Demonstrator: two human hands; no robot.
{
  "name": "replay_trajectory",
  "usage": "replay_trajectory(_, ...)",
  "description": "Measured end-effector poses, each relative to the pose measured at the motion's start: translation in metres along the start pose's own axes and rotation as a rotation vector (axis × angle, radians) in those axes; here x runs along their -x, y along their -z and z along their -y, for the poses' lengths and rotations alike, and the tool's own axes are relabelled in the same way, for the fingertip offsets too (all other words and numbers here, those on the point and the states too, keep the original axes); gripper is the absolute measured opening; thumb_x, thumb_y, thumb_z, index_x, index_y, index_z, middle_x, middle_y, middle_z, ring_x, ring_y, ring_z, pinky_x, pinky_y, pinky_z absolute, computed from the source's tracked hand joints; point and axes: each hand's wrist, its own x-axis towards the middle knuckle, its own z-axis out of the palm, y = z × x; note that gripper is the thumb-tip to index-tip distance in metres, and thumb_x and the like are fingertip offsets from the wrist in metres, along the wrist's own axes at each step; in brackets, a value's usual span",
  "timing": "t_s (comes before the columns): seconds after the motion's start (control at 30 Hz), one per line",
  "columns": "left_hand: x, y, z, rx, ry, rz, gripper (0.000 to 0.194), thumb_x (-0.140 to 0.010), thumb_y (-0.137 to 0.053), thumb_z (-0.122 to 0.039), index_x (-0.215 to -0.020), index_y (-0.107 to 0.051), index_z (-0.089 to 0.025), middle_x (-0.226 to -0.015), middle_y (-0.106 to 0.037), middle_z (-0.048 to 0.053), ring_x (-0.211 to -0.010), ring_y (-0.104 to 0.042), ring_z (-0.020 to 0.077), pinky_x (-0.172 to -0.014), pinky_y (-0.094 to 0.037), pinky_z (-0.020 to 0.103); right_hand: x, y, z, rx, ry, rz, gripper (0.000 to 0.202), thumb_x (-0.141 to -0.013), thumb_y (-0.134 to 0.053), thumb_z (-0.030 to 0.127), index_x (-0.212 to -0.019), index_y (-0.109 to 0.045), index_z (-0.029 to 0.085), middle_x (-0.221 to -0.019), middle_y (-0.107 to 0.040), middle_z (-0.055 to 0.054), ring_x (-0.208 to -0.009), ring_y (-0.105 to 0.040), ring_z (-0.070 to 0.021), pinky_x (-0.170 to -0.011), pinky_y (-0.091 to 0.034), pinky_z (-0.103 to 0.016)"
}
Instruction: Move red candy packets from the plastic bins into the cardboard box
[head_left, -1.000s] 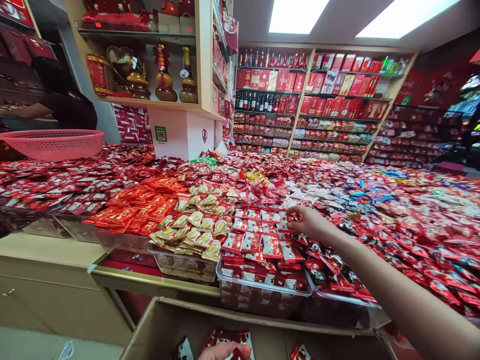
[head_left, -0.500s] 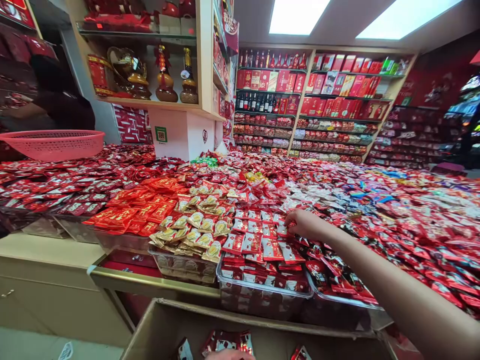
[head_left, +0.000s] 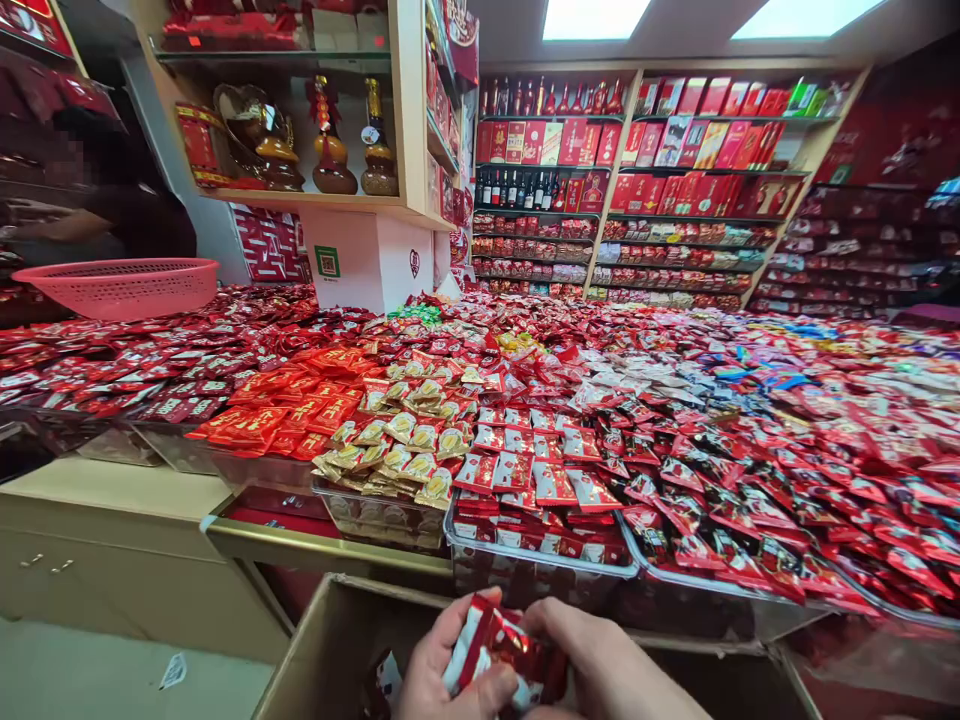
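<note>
Low in the view, my left hand [head_left: 435,665] is closed round red and white candy packets [head_left: 484,640], thumb across their front. From the other side my right hand [head_left: 589,650] grips the same bunch, its fingers partly hidden. Both hands are above an open cardboard box [head_left: 322,640], where a dark packet [head_left: 388,680] shows at the left. Just beyond the box stands a clear plastic bin [head_left: 540,565] with rows of similar red and white packets [head_left: 517,470] heaped above its rim.
Gold packets [head_left: 405,450] and orange-red packets [head_left: 277,420] lie to the left; dark red ones [head_left: 720,500] spread right. A pink basket [head_left: 120,288] sits at the far left, with a person [head_left: 135,190] behind it. A shelf cabinet [head_left: 277,120] overhangs the display.
My right hand has come back from the red and white packets to the box and joined my left. My left hand has risen, with packets now held between both. The view has shifted slightly.
</note>
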Motion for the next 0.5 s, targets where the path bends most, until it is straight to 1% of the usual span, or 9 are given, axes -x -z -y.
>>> replay_trajectory(0.07, 0.0, -0.014, -0.009, -0.013, -0.038, -0.037, 0.051, -0.059, -0.075, -0.031, -0.105, -0.055, -0.02, -0.083, -0.069, 0.003, -0.073, -0.062, 0.0155, -0.067, -0.045, 0.023, 0.003, -0.014, -0.007, -0.145, -0.008, -0.084, 0.021, -0.068, -0.065, 0.028, -0.083, -0.054, 0.019, -0.076, -0.061, 0.0, -0.066, -0.052, -0.0139, -0.059, -0.04, -0.023)
replay_trajectory(0.13, 0.0, -0.024, -0.015, 0.02, -0.034, -0.058, 0.042, -0.066, -0.069, -0.033, -0.104, -0.055, -0.019, -0.083, -0.068, 0.003, -0.074, -0.061, 0.0151, -0.068, -0.045, 0.023, 0.003, -0.017, -0.012, -0.352, -0.047, -0.162, 0.018, -0.07, -0.063, 0.029, -0.079, -0.052, 0.019, -0.07, -0.059, 0.002, -0.064, -0.052, -0.0128, -0.059, -0.041, -0.023)
replay_trajectory(0.2, 0.003, -0.031, -0.02, 0.052, -0.009, -0.078, 0.037, -0.071, -0.064, -0.033, -0.104, -0.056, -0.019, -0.083, -0.067, 0.003, -0.075, -0.061, 0.0159, -0.065, -0.046, 0.024, 0.003, -0.013, -0.012, -0.589, -0.086, -0.163, 0.02, -0.07, -0.065, 0.031, -0.076, -0.05, 0.019, -0.068, -0.062, 0.001, -0.064, -0.057, -0.0137, -0.059, -0.043, -0.024)
replay_trajectory(0.27, 0.006, -0.036, -0.022, 0.034, -0.002, -0.103, 0.035, -0.073, -0.062, -0.033, -0.105, -0.056, -0.018, -0.083, -0.067, 0.004, -0.072, -0.061, 0.0157, -0.059, -0.046, 0.023, 0.003, -0.009, -0.012, -0.768, -0.101, -0.138, 0.021, -0.07, -0.066, 0.031, -0.074, -0.049, 0.019, -0.069, -0.066, -0.001, -0.068, -0.062, -0.0164, -0.063, -0.045, -0.027)
replay_trajectory(0.37, 0.01, -0.04, -0.023, 0.003, -0.011, -0.13, 0.033, -0.075, -0.06, -0.033, -0.104, -0.056, -0.017, -0.082, -0.066, 0.004, -0.067, -0.059, 0.0137, -0.054, -0.045, 0.021, 0.005, -0.009, -0.012, -0.901, -0.121, -0.129, 0.022, -0.067, -0.069, 0.03, -0.073, -0.052, 0.017, -0.068, -0.069, -0.002, -0.066, -0.065, -0.0183, -0.062, -0.046, -0.028)
replay_trajectory(0.43, 0.011, -0.04, -0.022, 0.003, -0.02, -0.139, 0.032, -0.076, -0.058, -0.033, -0.103, -0.055, -0.017, -0.081, -0.066, 0.004, -0.064, -0.058, 0.0122, -0.055, -0.045, 0.021, 0.005, -0.012, -0.015, -0.93, -0.15, -0.152, 0.021, -0.067, -0.069, 0.031, -0.074, -0.056, 0.016, -0.066, -0.067, -0.001, -0.062, -0.063, -0.0149, -0.057, -0.045, -0.024)
replay_trajectory(0.5, 0.01, -0.037, -0.019, -0.005, -0.053, -0.133, 0.034, -0.074, -0.061, -0.033, -0.103, -0.055, -0.016, -0.081, -0.066, 0.004, -0.062, -0.056, 0.0112, -0.055, -0.045, 0.021, 0.006, -0.016, -0.019, -0.911, -0.179, -0.189, 0.02, -0.068, -0.068, 0.033, -0.075, -0.06, 0.016, -0.065, -0.065, 0.0, -0.058, -0.058, -0.0102, -0.051, -0.042, -0.019)
